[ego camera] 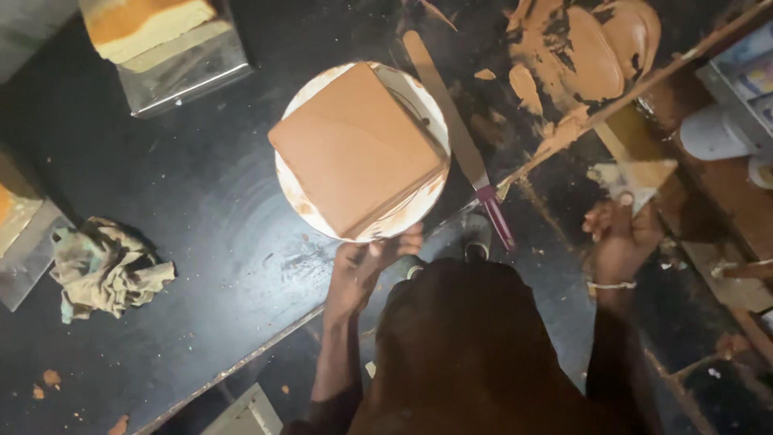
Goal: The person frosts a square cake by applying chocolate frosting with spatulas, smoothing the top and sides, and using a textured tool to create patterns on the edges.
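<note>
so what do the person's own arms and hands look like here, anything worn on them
Both hands are bare, no gloves. The left hand leads into a bare forearm, with a dark sleeve starting near the elbow at the bottom of the view. The right hand has a thin pale band around the wrist, and the arm below it looks covered by a dark sleeve. No rings can be made out in the dim light.

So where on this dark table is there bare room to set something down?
The widest bare patch lies between the crumpled rag, the round plate bearing the square frosted cake and the metal tin. Right of the plate it is crowded: the long spatula, the frosting heap and the right hand.
</note>
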